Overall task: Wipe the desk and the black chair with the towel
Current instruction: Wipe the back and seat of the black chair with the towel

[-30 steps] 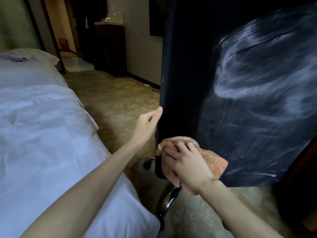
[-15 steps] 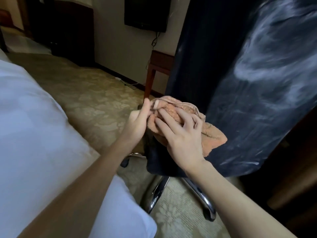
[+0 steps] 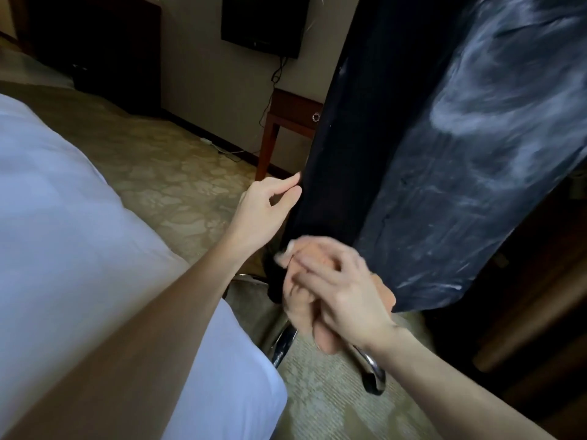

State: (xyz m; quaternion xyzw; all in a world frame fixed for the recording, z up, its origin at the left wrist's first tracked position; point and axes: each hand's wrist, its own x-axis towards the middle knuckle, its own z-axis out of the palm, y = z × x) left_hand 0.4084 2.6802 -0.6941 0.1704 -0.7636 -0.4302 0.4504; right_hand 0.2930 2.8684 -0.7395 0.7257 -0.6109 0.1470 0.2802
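Observation:
The black chair fills the right half of the head view, seen from behind; its tall back is smeared with whitish streaks. My right hand presses the orange towel against the lower left edge of the chair back; motion blur softens the towel and fingers. My left hand rests its fingertips against the chair back's left edge, higher up, fingers loosely curled and holding nothing. The chair's chrome legs show below my right hand. A wooden desk stands behind the chair by the wall.
A white bed lies close on the left. Patterned carpet runs between bed and chair. A wall television hangs above the desk with cables dangling. Dark wooden furniture stands at the right.
My right hand has dragged the towel down the chair back's left edge. My left hand let go of the towel and moved up to the chair's edge.

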